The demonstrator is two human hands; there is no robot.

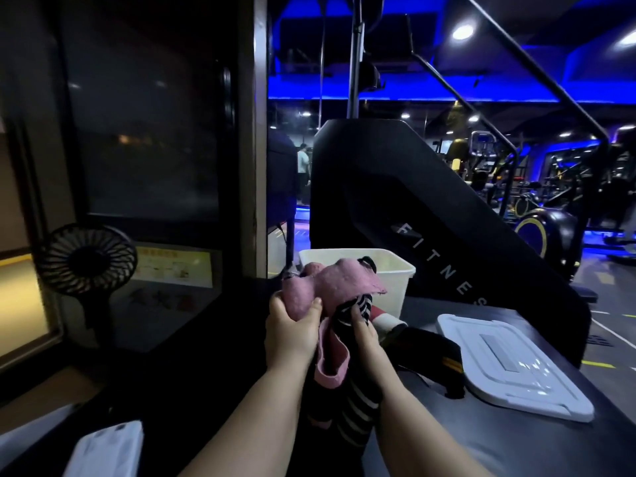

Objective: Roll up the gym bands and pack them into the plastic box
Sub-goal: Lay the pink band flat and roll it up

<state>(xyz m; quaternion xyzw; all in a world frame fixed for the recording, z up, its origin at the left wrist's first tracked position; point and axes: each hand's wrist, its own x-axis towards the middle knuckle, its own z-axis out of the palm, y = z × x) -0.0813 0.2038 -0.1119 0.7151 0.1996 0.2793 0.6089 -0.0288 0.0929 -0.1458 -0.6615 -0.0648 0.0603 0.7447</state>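
Note:
Both my hands hold a bundle of gym bands above the dark counter. My left hand (292, 330) grips a pink fabric band (330, 280), which bunches above my fingers and hangs down in a loop. My right hand (364, 333) pinches a black-and-white striped band (358, 404) that trails toward my body. Just behind the bands stands the open white plastic box (399, 266). A red-and-white band end (387, 320) and a black band with a yellow stripe (433, 356) lie on the counter to the right of my hands.
The box's white lid (512, 364) lies flat at the right of the counter. A small black fan (86, 259) stands at the left by a dark window. A white object (106, 452) sits at the bottom left. A black fitness machine (430, 215) rises behind the box.

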